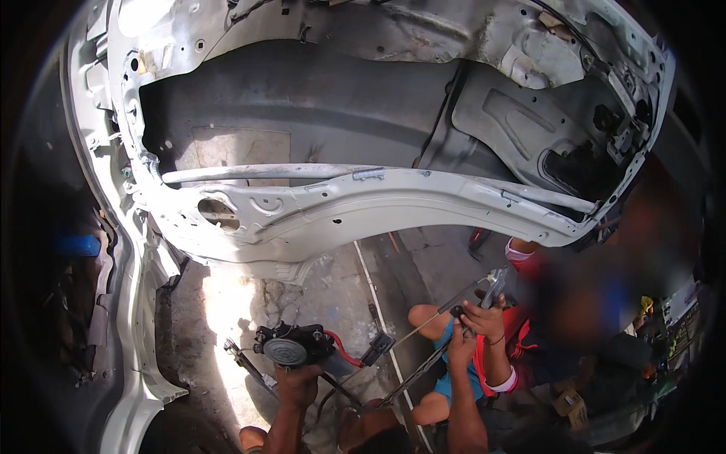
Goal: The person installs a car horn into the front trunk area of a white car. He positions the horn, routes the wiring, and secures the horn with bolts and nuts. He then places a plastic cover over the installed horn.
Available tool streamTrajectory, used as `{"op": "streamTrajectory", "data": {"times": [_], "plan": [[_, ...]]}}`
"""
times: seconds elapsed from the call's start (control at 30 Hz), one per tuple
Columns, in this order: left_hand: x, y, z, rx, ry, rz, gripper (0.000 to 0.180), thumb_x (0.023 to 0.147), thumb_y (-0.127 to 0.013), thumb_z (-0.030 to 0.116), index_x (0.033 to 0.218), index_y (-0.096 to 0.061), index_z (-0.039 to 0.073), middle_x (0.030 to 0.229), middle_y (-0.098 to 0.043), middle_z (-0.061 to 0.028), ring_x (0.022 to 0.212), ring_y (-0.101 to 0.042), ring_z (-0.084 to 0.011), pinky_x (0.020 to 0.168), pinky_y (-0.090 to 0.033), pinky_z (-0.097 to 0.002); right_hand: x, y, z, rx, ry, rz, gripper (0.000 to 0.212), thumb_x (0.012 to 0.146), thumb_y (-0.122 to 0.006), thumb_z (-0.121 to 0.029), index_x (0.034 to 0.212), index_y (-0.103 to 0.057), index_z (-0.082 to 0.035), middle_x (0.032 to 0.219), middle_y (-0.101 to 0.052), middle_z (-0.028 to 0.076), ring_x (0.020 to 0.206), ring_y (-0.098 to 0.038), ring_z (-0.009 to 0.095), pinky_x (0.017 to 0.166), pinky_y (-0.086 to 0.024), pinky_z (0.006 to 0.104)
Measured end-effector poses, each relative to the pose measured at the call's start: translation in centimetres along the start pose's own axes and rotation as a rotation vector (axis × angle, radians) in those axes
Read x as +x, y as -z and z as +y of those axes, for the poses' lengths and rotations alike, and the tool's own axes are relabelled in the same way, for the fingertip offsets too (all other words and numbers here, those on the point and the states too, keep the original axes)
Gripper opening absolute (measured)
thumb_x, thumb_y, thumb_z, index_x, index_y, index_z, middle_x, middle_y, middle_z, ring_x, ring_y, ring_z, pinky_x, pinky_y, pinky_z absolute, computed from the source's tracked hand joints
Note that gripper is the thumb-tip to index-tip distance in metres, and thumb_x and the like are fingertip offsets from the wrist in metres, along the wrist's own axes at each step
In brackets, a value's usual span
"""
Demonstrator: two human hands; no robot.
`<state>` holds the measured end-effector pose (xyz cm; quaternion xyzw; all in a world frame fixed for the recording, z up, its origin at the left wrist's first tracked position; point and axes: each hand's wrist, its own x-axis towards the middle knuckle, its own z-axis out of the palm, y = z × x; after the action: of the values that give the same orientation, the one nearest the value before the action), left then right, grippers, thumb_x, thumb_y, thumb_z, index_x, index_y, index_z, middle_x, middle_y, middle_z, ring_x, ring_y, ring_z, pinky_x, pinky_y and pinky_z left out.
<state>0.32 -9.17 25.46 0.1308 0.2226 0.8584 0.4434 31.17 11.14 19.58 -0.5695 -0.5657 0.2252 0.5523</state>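
My left hand (299, 385) is closed around the lower side of a window regulator motor (285, 351), a black unit with a round grey cap. A red sleeved wire and a black connector (376, 349) hang off its right side. My right hand (460, 348) closes on the metal and cable end of the same window regulator (435, 357), whose thin rail slants down to the left. Touching that end too is a co-worker's hand (488, 321), around a bright metal bracket (495, 282). My fingers partly hide where the right hand grips.
A bare white car door shell (363, 200) with large openings spans the view ahead. The co-worker in a red sleeve (517, 333) sits close on the right. A white body frame edge (128, 303) runs down the left. Below lies a worn concrete floor (302, 303) with a pale strip.
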Motion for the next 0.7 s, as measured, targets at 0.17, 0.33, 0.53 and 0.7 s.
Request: {"op": "streamTrajectory", "data": {"times": [0.17, 0.33, 0.53, 0.7], "plan": [[-1.3, -3.1, 3.8, -0.010, -0.024, 0.071, 0.077, 0.059, -0.067, -0.013, 0.132, -0.052, 0.003, 0.121, -0.063, -0.0103, 0.114, -0.063, -0.0277, 0.098, -0.052, -0.0407, -0.4, 4.1, -5.1, -0.107, -0.114, -0.014, 0.039, 0.094, -0.066, -0.031, 0.091, -0.067, 0.008, 0.067, -0.059, 0.006, 0.062, -0.049, 0.013, 0.059, -0.042, 0.0350], [-3.3, -6.7, 7.7, 0.049, -0.034, 0.058, 0.080, 0.067, -0.077, -0.005, 0.139, -0.045, 0.008, 0.124, -0.060, -0.0067, 0.119, -0.057, -0.0240, 0.102, -0.046, -0.0389, 0.4, 7.8, -11.2, -0.209, -0.030, 0.027, 0.047, 0.093, -0.068, -0.037, 0.087, -0.064, 0.009, 0.062, -0.051, 0.007, 0.059, -0.045, 0.013, 0.056, -0.041, 0.0363], [-4.3, -14.6, 12.6, 0.244, -0.010, 0.000, 0.063, 0.064, -0.076, -0.008, 0.123, -0.057, 0.000, 0.112, -0.066, -0.0097, 0.103, -0.066, -0.0213, 0.090, -0.054, -0.0346, 2.7, 9.8, -16.4, -0.253, -0.145, 0.014, 0.055, 0.093, -0.067, -0.044, 0.099, -0.066, 0.011, 0.075, -0.059, 0.011, 0.069, -0.051, 0.016, 0.066, -0.045, 0.0335], [-2.9, -21.8, 15.9, 0.470, 0.038, -0.220, 0.063, 0.065, -0.077, -0.010, 0.123, -0.056, 0.002, 0.113, -0.064, -0.0072, 0.107, -0.064, -0.0200, 0.093, -0.051, -0.0348, 4.2, 10.8, -22.4, -0.169, -0.169, 0.108, 0.057, 0.094, -0.066, -0.045, 0.089, -0.066, 0.012, 0.072, -0.054, 0.001, 0.068, -0.047, 0.012, 0.063, -0.042, 0.0288]]}}
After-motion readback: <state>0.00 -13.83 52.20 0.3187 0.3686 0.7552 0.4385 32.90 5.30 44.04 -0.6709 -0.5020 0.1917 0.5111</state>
